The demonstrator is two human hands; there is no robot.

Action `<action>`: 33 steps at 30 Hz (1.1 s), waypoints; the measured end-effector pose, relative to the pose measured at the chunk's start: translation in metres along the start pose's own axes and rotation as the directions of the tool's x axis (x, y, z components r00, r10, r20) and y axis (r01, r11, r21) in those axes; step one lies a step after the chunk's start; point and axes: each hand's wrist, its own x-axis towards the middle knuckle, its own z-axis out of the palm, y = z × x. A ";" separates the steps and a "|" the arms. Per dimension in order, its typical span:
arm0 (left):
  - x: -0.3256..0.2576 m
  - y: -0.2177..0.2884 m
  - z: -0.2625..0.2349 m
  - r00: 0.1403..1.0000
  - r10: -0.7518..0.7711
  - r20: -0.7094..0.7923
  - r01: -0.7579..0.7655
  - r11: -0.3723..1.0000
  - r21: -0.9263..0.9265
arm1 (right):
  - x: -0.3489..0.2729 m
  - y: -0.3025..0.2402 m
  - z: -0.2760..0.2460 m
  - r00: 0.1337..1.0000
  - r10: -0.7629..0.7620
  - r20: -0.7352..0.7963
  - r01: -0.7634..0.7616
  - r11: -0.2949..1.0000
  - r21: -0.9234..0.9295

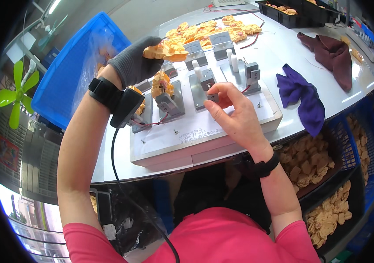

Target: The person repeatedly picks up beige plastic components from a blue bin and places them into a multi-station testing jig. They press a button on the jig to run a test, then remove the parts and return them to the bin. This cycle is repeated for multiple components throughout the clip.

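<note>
My left hand point(135, 63), in a grey glove, is raised over the left side of the test stand point(165, 151) and grips an orange-yellow molded plastic part point(168, 51). My bare right hand point(242, 120) has its thumb and index finger pinched around a small metal block point(212, 97) on one of the stand's fixtures. Beside that block rise white posts point(196, 65). Another orange-yellow plastic part point(162, 84) sits upright in a fixture left of it, and one more point(141, 105) is partly hidden behind my left wrist. Two panel meters point(220, 39) stand behind the fixtures.
Several orange-yellow parts point(204, 33) lie spread at the table's back. Purple cloth point(301, 96) and brown cloth point(334, 57) rest at right. A blue bin point(60, 83) stands at left. Crates of tan pieces point(329, 215) sit below right. A black cable point(116, 171) hangs from my left wrist.
</note>
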 end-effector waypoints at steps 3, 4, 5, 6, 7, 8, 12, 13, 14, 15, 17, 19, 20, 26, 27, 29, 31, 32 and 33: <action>-0.012 -0.015 0.025 0.971 0.208 -0.122 -0.141 0.900 0.413 | -0.001 -0.002 0.003 1.000 -0.004 -0.002 0.004 1.000 0.018; -0.012 -0.014 0.020 0.959 0.263 -0.105 -0.164 0.817 0.553 | -0.002 -0.003 0.006 1.000 -0.006 0.001 0.006 0.999 0.033; -0.012 -0.017 0.023 0.953 0.293 -0.072 -0.189 0.766 0.615 | -0.002 -0.001 0.007 1.000 -0.021 -0.006 0.022 0.999 0.039; -0.014 -0.021 0.027 0.947 0.320 -0.036 -0.214 0.709 0.672 | -0.002 0.001 0.008 0.999 -0.037 -0.014 0.037 0.998 0.045; -0.015 -0.025 0.031 0.939 0.344 0.002 -0.239 0.648 0.724 | -0.002 0.003 0.009 0.998 -0.052 -0.022 0.053 0.997 0.050; -0.015 -0.032 0.038 0.916 0.401 0.032 -0.269 0.553 0.789 | -0.002 0.002 0.008 0.999 -0.044 -0.021 0.044 0.998 0.047; -0.011 -0.047 0.052 0.882 0.441 0.163 -0.315 0.297 0.901 | -0.003 0.002 0.008 0.999 -0.041 -0.022 0.042 0.997 0.057; -0.013 -0.052 0.053 0.874 0.451 0.182 -0.316 0.244 0.917 | -0.003 0.001 0.009 0.999 -0.048 -0.025 0.050 0.997 0.066; -0.012 -0.056 0.054 0.866 0.455 0.206 -0.321 0.190 0.928 | -0.003 0.001 0.009 0.998 -0.059 -0.030 0.060 0.997 0.055; -0.012 -0.056 0.053 0.868 0.442 0.228 -0.272 0.040 0.961 | -0.003 0.002 0.009 0.997 -0.069 -0.035 0.071 0.997 0.044; -0.018 -0.061 0.052 0.847 0.451 0.281 -0.234 -0.159 0.959 | -0.003 0.002 0.009 0.996 -0.082 -0.039 0.084 0.996 0.031; -0.027 -0.066 0.050 0.818 0.454 0.354 -0.200 -0.354 0.914 | -0.002 0.002 0.011 0.995 -0.087 -0.039 0.088 0.996 0.025; -0.031 -0.071 0.056 0.831 0.426 0.358 -0.198 -0.375 0.906 | -0.003 0.002 0.009 0.995 -0.088 -0.048 0.089 0.996 0.012; -0.034 -0.098 0.068 0.864 0.375 0.335 -0.104 -0.518 0.849 | -0.004 0.000 0.009 0.996 -0.067 -0.054 0.067 0.998 -0.006; -0.031 -0.095 0.064 0.872 0.352 0.341 -0.114 -0.531 0.839 | -0.004 -0.001 0.011 0.997 -0.061 -0.045 0.061 0.998 -0.007; -0.037 -0.090 0.063 0.875 0.323 0.360 -0.119 -0.577 0.808 | -0.004 -0.002 0.012 0.998 -0.048 -0.032 0.048 0.999 -0.008; -0.051 -0.089 0.059 0.856 0.338 0.390 -0.118 -0.607 0.786 | -0.003 -0.004 0.013 0.999 -0.034 -0.025 0.034 0.999 -0.004; -0.068 -0.094 0.056 0.803 0.406 0.436 -0.181 -0.532 0.827 | -0.003 -0.005 0.015 0.997 -0.056 -0.057 0.054 0.998 -0.034; -0.080 -0.101 0.055 0.739 0.461 0.491 -0.276 -0.458 0.845 | -0.003 -0.002 0.013 0.992 -0.076 -0.105 0.067 0.994 -0.087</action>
